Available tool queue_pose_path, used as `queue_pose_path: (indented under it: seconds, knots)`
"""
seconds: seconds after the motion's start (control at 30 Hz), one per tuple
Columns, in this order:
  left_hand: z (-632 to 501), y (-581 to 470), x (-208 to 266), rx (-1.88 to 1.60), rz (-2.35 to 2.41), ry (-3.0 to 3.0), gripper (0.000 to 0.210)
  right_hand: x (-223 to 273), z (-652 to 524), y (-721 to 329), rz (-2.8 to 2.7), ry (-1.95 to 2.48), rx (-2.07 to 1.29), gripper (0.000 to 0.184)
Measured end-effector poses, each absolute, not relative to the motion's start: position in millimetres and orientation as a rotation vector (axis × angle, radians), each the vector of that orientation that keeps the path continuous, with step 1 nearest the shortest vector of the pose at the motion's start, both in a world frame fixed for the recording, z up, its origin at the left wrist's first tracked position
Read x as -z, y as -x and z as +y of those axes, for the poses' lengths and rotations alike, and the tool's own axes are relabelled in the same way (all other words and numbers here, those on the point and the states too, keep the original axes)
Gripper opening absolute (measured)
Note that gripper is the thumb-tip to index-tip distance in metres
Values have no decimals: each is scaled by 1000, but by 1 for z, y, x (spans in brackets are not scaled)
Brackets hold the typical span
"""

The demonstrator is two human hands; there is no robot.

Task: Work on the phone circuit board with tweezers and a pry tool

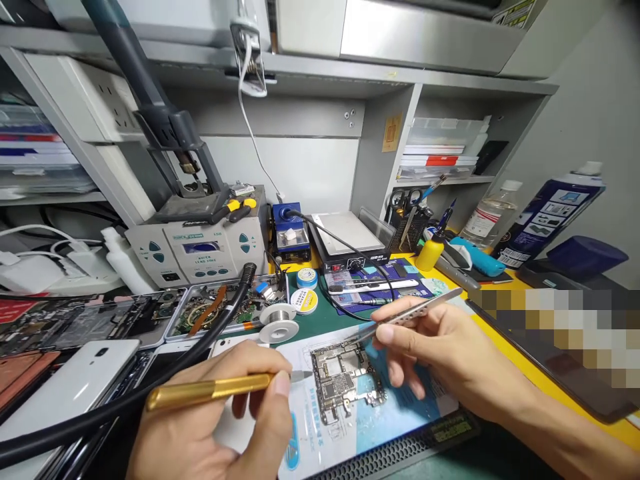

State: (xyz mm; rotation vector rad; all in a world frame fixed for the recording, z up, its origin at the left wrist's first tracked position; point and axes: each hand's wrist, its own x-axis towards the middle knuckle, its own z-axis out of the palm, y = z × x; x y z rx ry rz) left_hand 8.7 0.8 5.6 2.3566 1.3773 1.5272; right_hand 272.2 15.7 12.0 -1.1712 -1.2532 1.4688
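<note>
A phone circuit board [345, 383] lies on a printed white and blue sheet [395, 437] before me. My left hand [240, 407] pinches a gold-handled knife [215, 390], its grey pointed tip at the board's left edge; I cannot tell whether it touches. From the other side, my right hand [425, 340] grips metal tweezers [420, 307] between thumb and fingers. Their points reach over the board's upper edge, and contact there cannot be made out.
A black hose [200, 357] crosses the left side over several phones. Behind stand a grey hot-air station [200, 243], a solder spool [279, 323], a heating plate [350, 237] and a yellow bottle [431, 253]. A dark flat device [545, 360] lies at the right.
</note>
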Motion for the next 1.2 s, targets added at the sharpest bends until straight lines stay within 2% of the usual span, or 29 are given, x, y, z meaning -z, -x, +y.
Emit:
queue_pose_path:
  seconds: [0.13, 0.43, 0.77, 1.2]
  knots:
    - [6, 0, -10, -1408, 1316, -2366, 16, -16, 20, -269, -1244, 1137, -1380, 31]
    - [7, 2, -12, -1442, 1271, -2321, 24, -17, 17, -272, -1220, 1139, -1234, 49]
    - [10, 0, -7, -1443, 1317, -2193, 31, -15, 31, -289, -1378, 1020, -1443, 18]
    - [29, 14, 4, -1496, 1439, -2131, 46, 0, 43, -280, -1405, 1174, -1370, 26]
